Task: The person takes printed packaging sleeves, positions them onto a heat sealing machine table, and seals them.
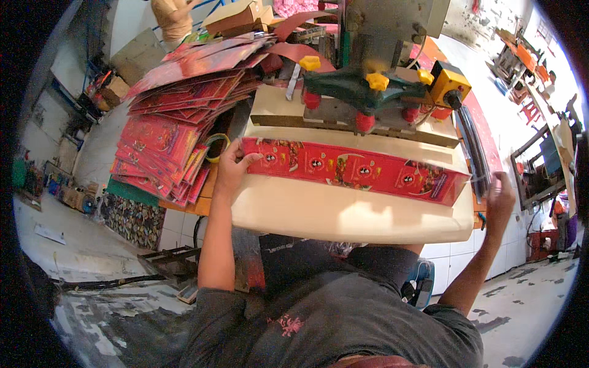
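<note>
A long red printed strip (343, 168), folded like a packaging panel, lies across a cream padded board (288, 211) in front of me. My left hand (233, 165) grips its left end between thumb and fingers. My right hand (500, 195) is raised just beyond the strip's right end, with its fingers drawn together. A pale, thin streak shows between that hand and the strip, too blurred to name. Behind the strip stands a machine with a dark green head (368, 89), yellow knobs and red feet, above a cream block (276, 110).
To the left, a tall, leaning pile of red printed sheets (159, 144) has a yellow tape roll (216, 147) beside it. A yellow control box (451, 86) is fixed to the machine's right. Cardboard boxes (236, 17) and another person (173, 21) are at the back left.
</note>
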Motion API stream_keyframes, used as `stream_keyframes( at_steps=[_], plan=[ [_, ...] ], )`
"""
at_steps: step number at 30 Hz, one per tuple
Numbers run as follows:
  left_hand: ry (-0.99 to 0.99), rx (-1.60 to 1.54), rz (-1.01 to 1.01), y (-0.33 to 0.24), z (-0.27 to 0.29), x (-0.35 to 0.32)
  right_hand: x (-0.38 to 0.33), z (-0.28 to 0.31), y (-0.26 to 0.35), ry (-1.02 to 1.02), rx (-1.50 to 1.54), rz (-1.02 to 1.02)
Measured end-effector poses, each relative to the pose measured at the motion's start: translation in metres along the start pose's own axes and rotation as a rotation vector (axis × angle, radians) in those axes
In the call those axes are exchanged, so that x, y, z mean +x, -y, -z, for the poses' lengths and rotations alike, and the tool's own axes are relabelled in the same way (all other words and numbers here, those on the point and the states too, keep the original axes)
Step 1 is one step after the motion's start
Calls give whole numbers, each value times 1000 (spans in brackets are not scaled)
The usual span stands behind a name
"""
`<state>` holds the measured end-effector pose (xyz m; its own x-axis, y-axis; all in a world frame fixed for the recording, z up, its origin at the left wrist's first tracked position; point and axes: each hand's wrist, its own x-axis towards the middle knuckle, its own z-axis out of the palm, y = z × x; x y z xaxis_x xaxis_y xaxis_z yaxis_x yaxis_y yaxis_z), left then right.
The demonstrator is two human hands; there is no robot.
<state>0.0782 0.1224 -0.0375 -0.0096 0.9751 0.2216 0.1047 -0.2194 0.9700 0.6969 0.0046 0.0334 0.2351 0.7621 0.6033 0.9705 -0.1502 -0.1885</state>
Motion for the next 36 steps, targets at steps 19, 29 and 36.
stream_keyframes(
  at_steps=[19, 29, 36],
  plan=[
    [-77, 114, -73, 10, 7, 5, 11, -58, 160, 79, 476, 239],
    [-38, 41, -3, 11, 4, -1, 1, -55, 152, -94, 572, 145],
    [-23, 67, -53, 10, 0, 3, 3, -50, 119, -234, 1456, -254]
  ],
)
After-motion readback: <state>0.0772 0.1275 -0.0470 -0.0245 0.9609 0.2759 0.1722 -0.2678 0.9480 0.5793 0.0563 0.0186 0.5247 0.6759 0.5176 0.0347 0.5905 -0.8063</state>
